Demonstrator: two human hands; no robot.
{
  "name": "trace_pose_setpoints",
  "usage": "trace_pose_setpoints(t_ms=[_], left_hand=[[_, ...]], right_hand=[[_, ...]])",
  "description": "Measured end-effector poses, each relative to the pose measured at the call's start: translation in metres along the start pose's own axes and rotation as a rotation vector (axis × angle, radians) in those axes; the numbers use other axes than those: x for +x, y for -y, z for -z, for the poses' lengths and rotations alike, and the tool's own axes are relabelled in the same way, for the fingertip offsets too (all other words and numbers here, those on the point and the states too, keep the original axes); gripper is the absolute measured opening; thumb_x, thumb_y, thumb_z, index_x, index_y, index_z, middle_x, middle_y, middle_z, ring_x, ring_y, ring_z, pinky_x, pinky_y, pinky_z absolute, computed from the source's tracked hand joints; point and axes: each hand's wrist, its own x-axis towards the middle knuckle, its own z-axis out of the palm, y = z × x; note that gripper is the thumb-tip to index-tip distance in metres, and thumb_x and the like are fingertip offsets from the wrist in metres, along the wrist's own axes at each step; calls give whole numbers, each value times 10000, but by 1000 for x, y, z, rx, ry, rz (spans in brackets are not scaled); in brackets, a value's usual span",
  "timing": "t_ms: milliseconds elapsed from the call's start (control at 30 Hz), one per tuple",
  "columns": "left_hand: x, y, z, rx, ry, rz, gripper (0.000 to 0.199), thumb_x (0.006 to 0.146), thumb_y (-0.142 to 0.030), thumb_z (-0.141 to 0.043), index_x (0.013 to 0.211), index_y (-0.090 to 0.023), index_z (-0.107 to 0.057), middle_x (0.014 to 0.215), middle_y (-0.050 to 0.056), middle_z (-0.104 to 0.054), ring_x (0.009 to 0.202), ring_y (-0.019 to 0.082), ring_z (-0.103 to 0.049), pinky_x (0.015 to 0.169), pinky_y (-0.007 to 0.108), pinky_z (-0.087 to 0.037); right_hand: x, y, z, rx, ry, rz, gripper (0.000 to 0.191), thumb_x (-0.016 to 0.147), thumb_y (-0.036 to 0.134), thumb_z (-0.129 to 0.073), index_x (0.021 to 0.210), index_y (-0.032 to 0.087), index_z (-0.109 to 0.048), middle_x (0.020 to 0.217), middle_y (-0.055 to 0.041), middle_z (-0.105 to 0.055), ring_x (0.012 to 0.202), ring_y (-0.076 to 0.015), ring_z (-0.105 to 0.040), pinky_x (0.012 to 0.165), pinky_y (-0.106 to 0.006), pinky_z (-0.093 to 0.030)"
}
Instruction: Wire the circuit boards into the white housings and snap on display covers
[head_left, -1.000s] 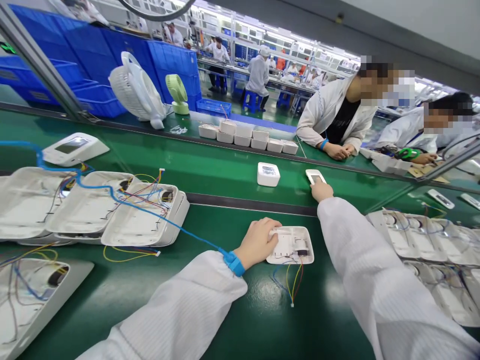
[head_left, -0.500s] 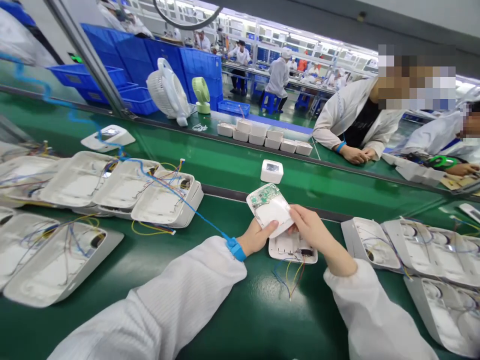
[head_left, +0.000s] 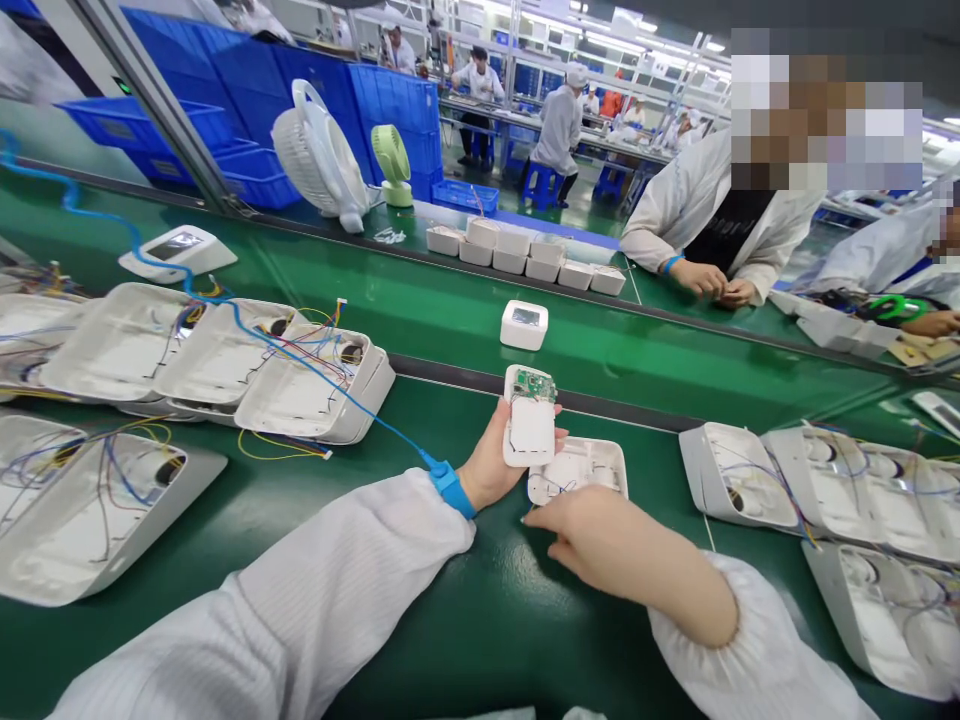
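My left hand (head_left: 491, 465), with a blue strap at its wrist, holds a white cover with a green circuit board (head_left: 532, 430) upright and tilted, board side facing me. Just right of and below the cover, an open white housing (head_left: 592, 465) lies on the green table, partly hidden by the cover and my right hand. My right hand (head_left: 574, 535) is at the near edge of that housing with its fingertips pressed together near the wires; whatever they pinch is too small to make out.
Open white housings with loose wires stand at left (head_left: 300, 390) and right (head_left: 742, 475). A closed white device (head_left: 523, 325) sits on the green belt (head_left: 420, 320) ahead. Beyond are fans, small white boxes (head_left: 510, 250) and a person's hands (head_left: 705, 280).
My right hand has let go of the cover and moved down to the housing's near side. The cover, still in my left hand, has turned more upright.
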Motion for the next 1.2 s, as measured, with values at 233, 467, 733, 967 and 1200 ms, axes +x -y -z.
trace_pose_setpoints(t_ms=[233, 467, 733, 967, 1200], left_hand=[[1, -5, -3, -50, -31, 78, 560, 844, -511, -558, 1161, -60, -661, 1265, 170, -658, 953, 287, -698, 859, 394, -546], [2, -7, -4, -77, -43, 48, 709, 850, -686, -458, 1181, -90, -652, 1191, 160, -696, 925, 286, -701, 866, 421, -534], [2, -8, -3, -33, -2, 62, 542, 742, -432, -622, 1112, -41, -685, 1067, 149, -736, 948, 262, -673, 855, 347, -512], [-1, -6, 1, 39, 140, 55, 619, 674, -388, -682, 1184, -40, -636, 846, 129, -733, 737, 251, -671, 756, 371, -495], [-2, -5, -4, 50, 93, 71, 607, 805, -592, -585, 1109, -76, -690, 898, 127, -738, 857, 257, -674, 860, 370, -478]], right_hand=[[11, -3, -5, -194, -219, -125, 291, 852, 103, -590, 1137, 161, -582, 855, -60, -662, 719, -214, -619, 563, -298, -371], [26, -20, -10, -230, -519, 176, 182, 947, 168, -524, 1024, 201, -686, 966, -79, -655, 819, -203, -587, 676, -328, -436], [27, -75, -4, 572, -499, 113, 294, 1002, 329, -454, 1130, 215, -692, 1032, -65, -710, 967, -204, -644, 854, -344, -509], [22, -88, -6, 1151, -174, 59, 328, 921, 420, -536, 1035, 167, -711, 873, -64, -685, 776, -181, -623, 691, -301, -517], [32, -78, -15, 1110, -312, -3, 470, 935, 575, -464, 835, 157, -653, 571, 39, -404, 513, -104, -370, 502, -236, -372]])
